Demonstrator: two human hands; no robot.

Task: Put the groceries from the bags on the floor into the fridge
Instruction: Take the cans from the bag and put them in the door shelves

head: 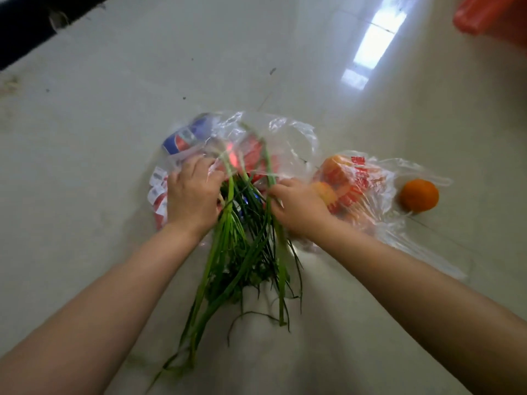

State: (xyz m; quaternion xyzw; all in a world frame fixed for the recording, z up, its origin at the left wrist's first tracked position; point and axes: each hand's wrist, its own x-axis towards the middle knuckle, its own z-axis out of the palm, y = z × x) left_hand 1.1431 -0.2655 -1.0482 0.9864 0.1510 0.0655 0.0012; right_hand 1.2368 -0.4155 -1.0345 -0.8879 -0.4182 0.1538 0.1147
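Note:
A clear plastic bag point(288, 132) lies on the pale tiled floor, with a blue drink can point(185, 136) and red packets point(253, 155) inside it. A bunch of green onions and leafy herbs point(242, 249) spills out of it toward me. My left hand point(191, 195) reaches into the bag's mouth, its fingers curled on the plastic and the stalks. My right hand point(296, 206) grips the stalks at the right of the bunch. A second clear bag with red print point(370, 178) lies to the right and holds oranges point(336, 166).
One loose orange point(418, 195) sits on the floor beside the second bag. A red plastic bag point(490, 15) is at the top right corner. A dark edge point(34, 27) runs along the top left. White-and-red packets point(158, 192) lie under my left hand.

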